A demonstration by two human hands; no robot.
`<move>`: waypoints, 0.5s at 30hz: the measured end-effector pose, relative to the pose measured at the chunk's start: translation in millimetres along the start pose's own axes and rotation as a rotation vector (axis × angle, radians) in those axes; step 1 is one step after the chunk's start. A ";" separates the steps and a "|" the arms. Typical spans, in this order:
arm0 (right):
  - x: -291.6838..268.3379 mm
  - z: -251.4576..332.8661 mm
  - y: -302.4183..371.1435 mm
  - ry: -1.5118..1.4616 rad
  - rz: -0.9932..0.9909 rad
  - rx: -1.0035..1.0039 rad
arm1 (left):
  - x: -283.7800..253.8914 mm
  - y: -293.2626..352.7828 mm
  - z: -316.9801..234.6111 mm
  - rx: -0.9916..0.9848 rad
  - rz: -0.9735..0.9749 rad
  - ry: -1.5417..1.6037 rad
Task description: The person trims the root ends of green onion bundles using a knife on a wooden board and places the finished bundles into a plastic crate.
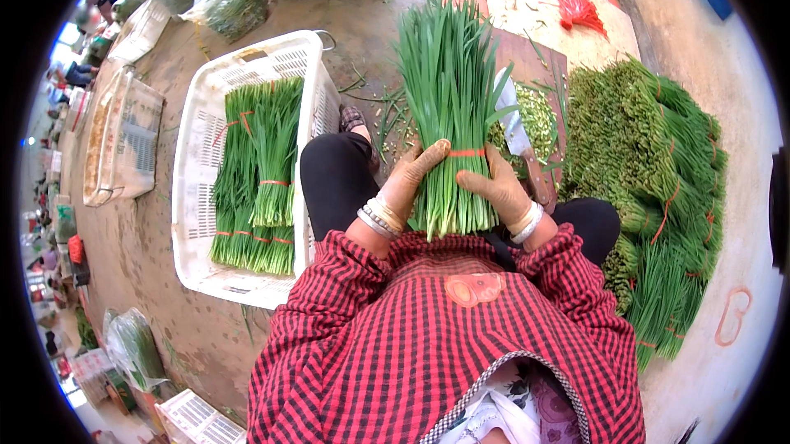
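Note:
Between my gloved hands stands a bundle of garlic chives (pixel 448 86), leaf tips pointing away from me and pale cut ends toward my lap. An orange band circles it at hand height. My left hand (pixel 405 181) is closed around the left side, thumb over the front near the band. On the right side my right hand (pixel 504 189) grips the bundle just below the band. Right beside that hand lies a large knife (pixel 513 119), its wooden handle toward me, on a dark cutting board (pixel 517 53) with chopped chive ends (pixel 538 119).
To my left, a white plastic crate (pixel 188 189) holds several banded chive bundles (pixel 255 172). A tall heap of chives (pixel 642 156) leans by the wall on my right. Red bands (pixel 578 11) lie beyond the board. Farther left are another crate (pixel 123 144) and plastic bags (pixel 226 0).

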State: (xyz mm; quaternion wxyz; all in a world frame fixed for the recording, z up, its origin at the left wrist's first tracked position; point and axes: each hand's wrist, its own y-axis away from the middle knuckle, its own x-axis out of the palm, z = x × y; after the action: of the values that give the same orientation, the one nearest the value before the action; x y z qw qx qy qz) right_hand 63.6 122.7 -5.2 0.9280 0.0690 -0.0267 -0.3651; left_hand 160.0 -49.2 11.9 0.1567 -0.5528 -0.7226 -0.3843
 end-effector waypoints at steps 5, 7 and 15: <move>25.7 45.5 3.8 0.090 0.270 -0.033 | 6.6 -0.1 -27.4 0.126 -0.047 0.322; 31.2 46.1 -5.2 -0.025 0.232 -0.020 | 7.9 0.5 -25.7 0.202 -0.099 0.255; 21.6 70.2 -54.4 -0.325 -0.285 -0.002 | 23.3 2.4 -6.4 0.255 -0.140 0.139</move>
State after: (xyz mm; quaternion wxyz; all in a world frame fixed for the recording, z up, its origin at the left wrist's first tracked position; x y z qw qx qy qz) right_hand 35.8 61.0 56.2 0.8507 0.0115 -0.1654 -0.4988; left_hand 153.0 -37.9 32.3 0.2480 -0.4487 -0.7898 -0.3366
